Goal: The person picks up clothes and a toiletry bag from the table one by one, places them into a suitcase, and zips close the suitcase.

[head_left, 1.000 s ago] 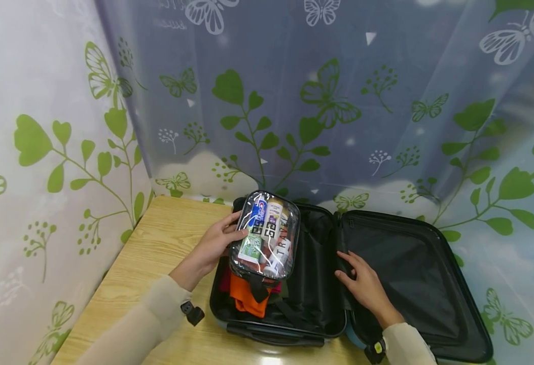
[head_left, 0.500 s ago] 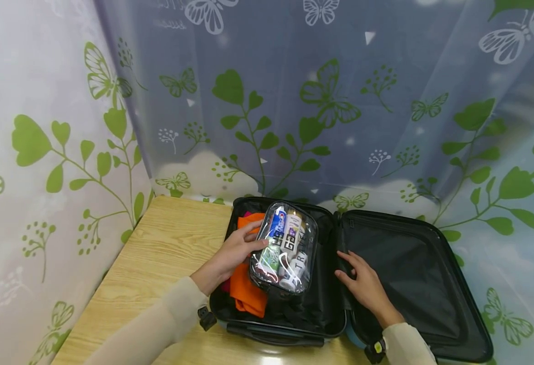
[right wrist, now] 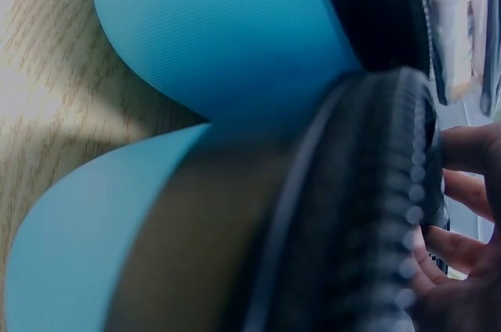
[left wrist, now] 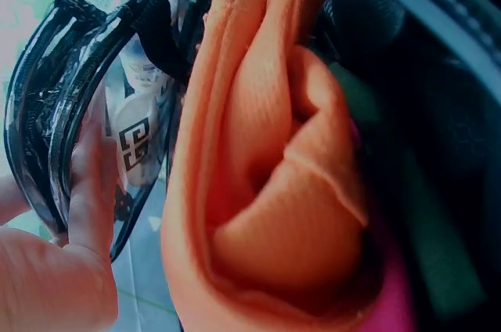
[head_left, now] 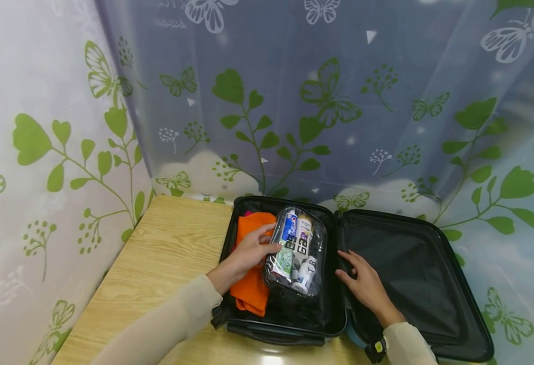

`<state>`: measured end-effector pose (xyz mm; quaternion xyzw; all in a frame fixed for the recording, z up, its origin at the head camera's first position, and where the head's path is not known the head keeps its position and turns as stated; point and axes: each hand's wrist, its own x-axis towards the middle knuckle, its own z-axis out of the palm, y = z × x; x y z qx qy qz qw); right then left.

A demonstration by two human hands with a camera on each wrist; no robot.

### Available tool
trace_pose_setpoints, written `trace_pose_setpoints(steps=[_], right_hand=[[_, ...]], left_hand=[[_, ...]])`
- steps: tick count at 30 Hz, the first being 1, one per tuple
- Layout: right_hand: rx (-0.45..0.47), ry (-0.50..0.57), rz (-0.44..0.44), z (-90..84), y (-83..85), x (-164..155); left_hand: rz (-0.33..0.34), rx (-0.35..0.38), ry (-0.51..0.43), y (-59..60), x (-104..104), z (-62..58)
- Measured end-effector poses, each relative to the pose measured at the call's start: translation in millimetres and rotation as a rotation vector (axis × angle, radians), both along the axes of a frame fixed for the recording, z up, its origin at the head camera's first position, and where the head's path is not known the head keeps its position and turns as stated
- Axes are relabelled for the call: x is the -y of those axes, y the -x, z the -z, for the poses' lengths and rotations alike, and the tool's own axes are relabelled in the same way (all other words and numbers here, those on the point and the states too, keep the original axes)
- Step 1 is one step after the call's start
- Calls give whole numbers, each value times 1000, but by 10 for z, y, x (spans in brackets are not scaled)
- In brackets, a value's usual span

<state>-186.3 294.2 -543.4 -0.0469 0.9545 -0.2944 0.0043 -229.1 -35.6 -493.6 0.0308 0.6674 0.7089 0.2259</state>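
Observation:
My left hand [head_left: 267, 240] grips the left edge of a clear toiletry pouch [head_left: 297, 251] with black trim, which holds a toothpaste tube and small bottles. The pouch lies in the left half of an open black-lined suitcase [head_left: 387, 217], beside folded orange clothing [head_left: 250, 296]. In the left wrist view my fingers [left wrist: 88, 179] lie against the pouch [left wrist: 82, 73], next to the orange clothing [left wrist: 266, 183]. My right hand [head_left: 361, 280] rests flat on the suitcase's middle hinge, fingers straight. The right wrist view shows those fingers [right wrist: 462, 247] by the zipper edge and the blue shell [right wrist: 219, 42].
The suitcase lies on a light wooden table [head_left: 166, 243], its right half overhanging the table's right side. Butterfly-and-leaf curtains [head_left: 294, 101] hang close behind and to the left. Pink and green clothing [left wrist: 438, 269] sits under the orange piece. The right half of the suitcase holds nothing.
My left hand carried the pouch to the right and lowered it into the suitcase's left half, uncovering the orange clothing. The right hand has not moved.

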Motion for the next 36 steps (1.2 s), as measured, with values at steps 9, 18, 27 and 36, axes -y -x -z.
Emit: trace_pose_setpoints(steps=[9,18,27,36], right_hand=[[1,-11,1,-2,-2,-2],[12,-10,1,8,-1,-8],[-1,-16,-8,12,15,-15],[34,-9,0,6,0,-11]], left_hand=[[-3,-30,63,-1,-159,36],[-7,-47,104,-19,-324,83],[-3,-46,141,-63,-435,129],[7,-55,165,-61,-542,148]])
